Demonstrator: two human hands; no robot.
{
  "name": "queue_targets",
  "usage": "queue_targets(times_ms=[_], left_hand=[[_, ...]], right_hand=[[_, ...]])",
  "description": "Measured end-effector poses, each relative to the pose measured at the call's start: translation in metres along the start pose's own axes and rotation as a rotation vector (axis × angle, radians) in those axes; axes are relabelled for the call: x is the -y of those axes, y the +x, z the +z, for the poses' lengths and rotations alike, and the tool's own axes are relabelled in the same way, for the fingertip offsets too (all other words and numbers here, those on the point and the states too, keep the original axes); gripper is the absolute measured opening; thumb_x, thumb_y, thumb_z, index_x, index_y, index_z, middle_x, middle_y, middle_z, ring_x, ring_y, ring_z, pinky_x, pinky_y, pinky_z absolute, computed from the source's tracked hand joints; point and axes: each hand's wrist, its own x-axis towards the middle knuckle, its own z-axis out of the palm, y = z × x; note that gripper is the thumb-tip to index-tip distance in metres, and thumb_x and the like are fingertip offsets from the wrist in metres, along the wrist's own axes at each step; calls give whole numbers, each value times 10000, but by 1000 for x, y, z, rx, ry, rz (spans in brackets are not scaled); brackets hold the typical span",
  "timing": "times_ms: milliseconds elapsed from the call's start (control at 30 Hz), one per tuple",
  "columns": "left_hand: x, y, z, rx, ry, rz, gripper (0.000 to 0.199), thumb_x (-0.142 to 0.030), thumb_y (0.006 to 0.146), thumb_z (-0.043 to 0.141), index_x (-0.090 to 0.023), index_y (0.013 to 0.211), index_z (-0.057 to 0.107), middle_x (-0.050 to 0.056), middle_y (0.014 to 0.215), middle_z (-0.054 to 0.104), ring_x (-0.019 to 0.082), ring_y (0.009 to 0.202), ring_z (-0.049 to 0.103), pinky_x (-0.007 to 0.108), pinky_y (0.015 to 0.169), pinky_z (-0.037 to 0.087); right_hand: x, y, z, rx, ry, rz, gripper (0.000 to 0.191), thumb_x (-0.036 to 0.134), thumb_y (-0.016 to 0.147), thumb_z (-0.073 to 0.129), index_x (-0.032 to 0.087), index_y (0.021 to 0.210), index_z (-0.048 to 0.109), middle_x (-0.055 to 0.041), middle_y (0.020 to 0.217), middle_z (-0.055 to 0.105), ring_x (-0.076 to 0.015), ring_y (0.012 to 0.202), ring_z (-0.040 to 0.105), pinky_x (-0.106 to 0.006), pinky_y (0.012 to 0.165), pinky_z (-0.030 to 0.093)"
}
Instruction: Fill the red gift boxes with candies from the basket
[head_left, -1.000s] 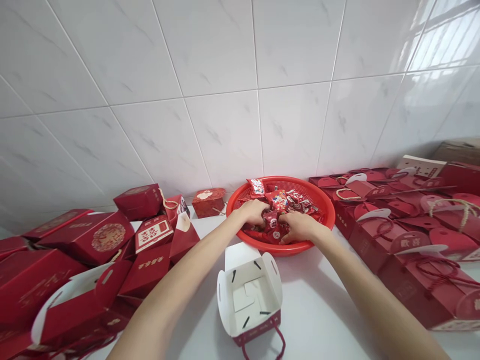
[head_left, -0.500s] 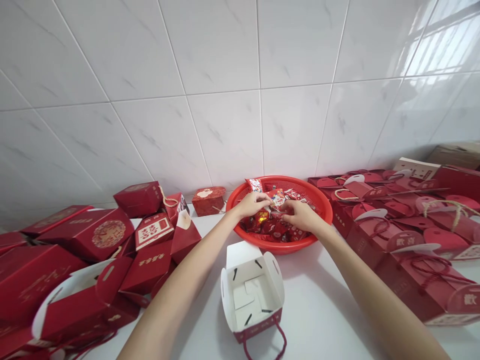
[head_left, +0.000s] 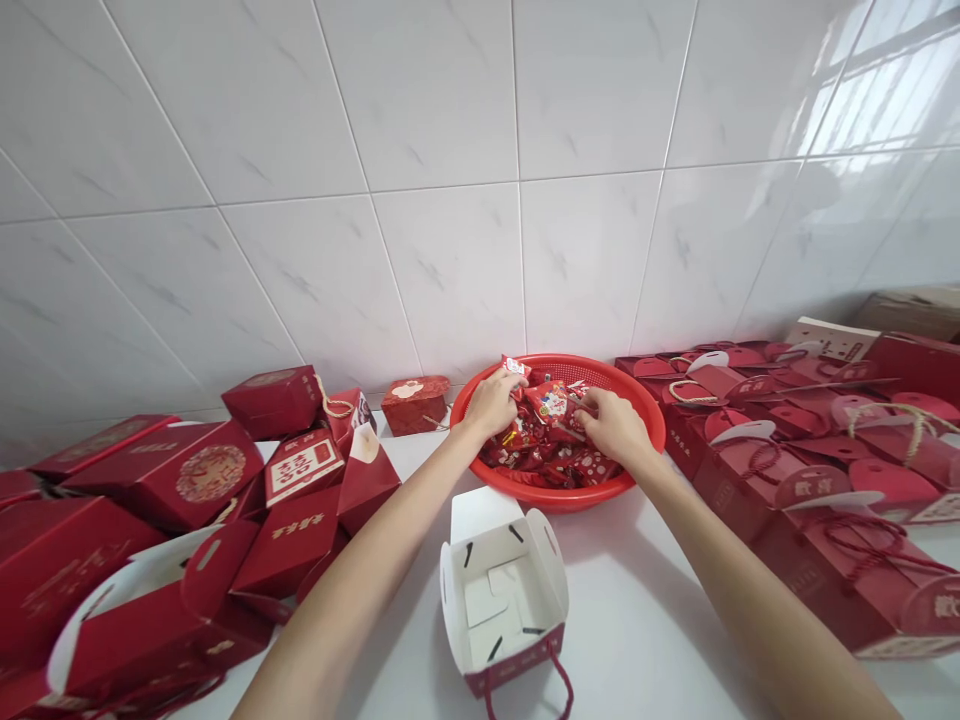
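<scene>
A round red plastic basket (head_left: 652, 420) full of wrapped candies (head_left: 540, 465) stands against the wall. My left hand (head_left: 491, 402) reaches over its left side, fingers closed at a small red-and-white candy packet (head_left: 516, 367) by the back rim. Over the right side, my right hand (head_left: 613, 428) has thumb and fingers pinched together, beside a colourful printed candy packet (head_left: 553, 400); what lies between the fingertips is too small to make out. In front of the basket sits an open gift box (head_left: 506, 600), white inside, with nothing in it and a dark red cord handle (head_left: 564, 685).
Red gift boxes (head_left: 187, 470) are heaped on the left, some lying on their sides. Rows of closed red boxes with cord handles (head_left: 817, 500) fill the right. One small red box (head_left: 416, 405) stands left of the basket. A tiled wall (head_left: 450, 270) rises behind the white table (head_left: 630, 620).
My left hand has moved left and back from the middle of the basket to the packet near the rim. My right hand has shifted slightly right. The hands are farther apart.
</scene>
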Motion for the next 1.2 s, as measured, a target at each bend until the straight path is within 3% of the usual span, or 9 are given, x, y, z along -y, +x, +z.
queue_targets(times_ms=[67,167,400,500,633,733,967,1100,1200], left_hand=[[-4,0,0,62,53,116,380,-32,774,487,-199,1011,733,48,1125,706,207,1059,645,295,991,477],[-11,-2,2,400,98,295,285,-121,793,563,-198,997,746,55,1036,715,219,976,663,303,920,502],[-14,-10,-2,657,277,194,843,-320,721,740,-305,1497,413,105,1505,408,333,1279,525,393,1021,464],[-15,-10,-1,650,305,120,865,-462,712,766,-368,1492,404,94,1490,404,351,1249,547,420,1025,460],[-21,-7,1,677,344,55,728,-618,693,749,-368,1356,581,113,1342,497,378,1144,603,450,957,490],[-24,-7,0,693,358,70,559,-602,726,728,-316,1205,692,113,1239,560,359,1069,637,421,901,512],[-22,-8,0,514,384,77,383,-449,768,707,-229,1081,680,96,1140,654,317,1040,645,372,858,518],[-21,-6,-1,380,426,40,326,-318,812,642,-220,1123,622,101,1186,652,303,1073,634,373,882,513],[-20,-6,-2,280,415,16,358,-273,833,608,-208,1185,593,112,1228,618,294,1115,605,382,928,496]], right_hand=[[0,-1,-2,-43,13,44,153,226,915,480,202,988,613,-84,1044,709,-251,954,633,-301,662,372],[0,-2,-2,-63,19,56,172,250,919,487,208,1025,616,-90,1092,708,-269,1012,634,-307,686,389],[-1,-1,-2,-81,32,77,207,273,939,463,210,1069,612,-103,1112,706,-279,1028,641,-314,706,418],[-3,-1,-1,-152,89,83,230,287,963,430,207,1111,588,-112,1151,692,-281,1055,637,-321,753,438],[-6,1,4,-111,154,-11,276,263,969,415,182,1194,552,-132,1227,658,-276,1134,612,-342,883,455],[-8,4,10,-79,190,-104,321,235,959,415,150,1246,532,-158,1322,591,-269,1211,572,-361,974,445],[-10,2,9,-125,173,-227,599,184,870,537,199,1457,421,-179,1550,365,-321,1393,423,-442,1052,422],[-4,0,5,244,90,-464,375,141,800,627,212,1165,676,-94,1250,659,-275,1200,591,-366,1008,448],[0,-1,6,465,-74,-470,444,129,735,704,221,1169,700,-109,1322,619,-299,1232,574,-355,1015,440]])
